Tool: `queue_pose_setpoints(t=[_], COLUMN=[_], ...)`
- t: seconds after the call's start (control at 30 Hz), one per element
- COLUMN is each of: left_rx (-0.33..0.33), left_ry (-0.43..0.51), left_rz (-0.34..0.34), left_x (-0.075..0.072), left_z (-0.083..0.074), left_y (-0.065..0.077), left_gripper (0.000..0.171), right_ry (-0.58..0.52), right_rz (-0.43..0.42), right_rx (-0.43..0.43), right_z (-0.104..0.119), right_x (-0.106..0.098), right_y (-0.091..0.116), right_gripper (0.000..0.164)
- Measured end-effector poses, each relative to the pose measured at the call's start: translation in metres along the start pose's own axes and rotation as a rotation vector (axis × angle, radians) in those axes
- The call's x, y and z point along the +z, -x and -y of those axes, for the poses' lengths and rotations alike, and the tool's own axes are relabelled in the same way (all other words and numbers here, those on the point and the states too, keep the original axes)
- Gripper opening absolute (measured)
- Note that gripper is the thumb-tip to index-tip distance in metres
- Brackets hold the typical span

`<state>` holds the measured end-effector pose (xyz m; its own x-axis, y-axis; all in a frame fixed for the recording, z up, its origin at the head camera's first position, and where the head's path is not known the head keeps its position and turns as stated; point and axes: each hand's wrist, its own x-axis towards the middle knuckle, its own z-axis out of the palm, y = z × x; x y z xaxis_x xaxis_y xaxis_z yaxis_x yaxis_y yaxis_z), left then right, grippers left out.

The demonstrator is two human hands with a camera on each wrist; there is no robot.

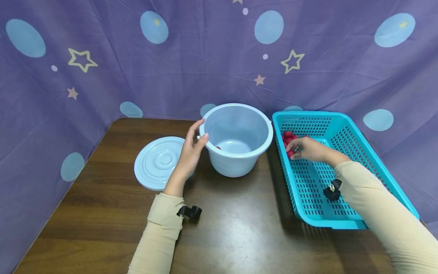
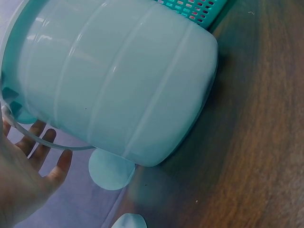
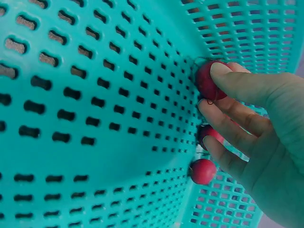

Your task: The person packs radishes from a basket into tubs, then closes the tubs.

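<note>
My left hand (image 1: 187,158) rests its thumb and index fingertips on the left side of the rim of a pale blue bucket (image 1: 232,165). In the left wrist view, its fingers are spread, loosely bent beside the bucket's thin handle (image 2: 66,147). A small bit of red (image 1: 218,147) shows inside the bucket, mostly hidden by the rim. Over on the right, my right hand (image 1: 309,149) reaches into a turquoise basket (image 1: 308,198) and pinches a red radish (image 3: 205,80) between thumb and fingers. More radishes (image 3: 203,171) lie along the basket's side under that hand.
A round pale blue lid (image 1: 150,163) lies on the wooden table (image 1: 232,228) left of the bucket, partly behind the left hand. The basket stands close to the bucket's right. A purple patterned curtain (image 1: 205,68) hangs right behind the table.
</note>
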<state>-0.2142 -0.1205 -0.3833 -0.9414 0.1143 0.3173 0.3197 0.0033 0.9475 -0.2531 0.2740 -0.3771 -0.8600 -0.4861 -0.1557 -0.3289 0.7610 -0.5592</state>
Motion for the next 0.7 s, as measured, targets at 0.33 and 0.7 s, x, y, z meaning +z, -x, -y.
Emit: queue_pose_setpoints(t=[0.33, 0.7], left_rx=[0.012, 0.006], left_ry=[-0.011, -0.01], left_rz=[0.0, 0.001], left_x=[-0.001, 0.0], left_z=[0.001, 0.001], left_y=[-0.001, -0.002], left_gripper=[0.057, 0.056], right_ry=[0.064, -0.004], right_rz=[-0.098, -0.285], right_rx=[0.024, 0.009], right_z=[0.011, 0.029], right_x=[-0.021, -0.036], right_y=[0.013, 0.023], right_gripper=[0.024, 0.029])
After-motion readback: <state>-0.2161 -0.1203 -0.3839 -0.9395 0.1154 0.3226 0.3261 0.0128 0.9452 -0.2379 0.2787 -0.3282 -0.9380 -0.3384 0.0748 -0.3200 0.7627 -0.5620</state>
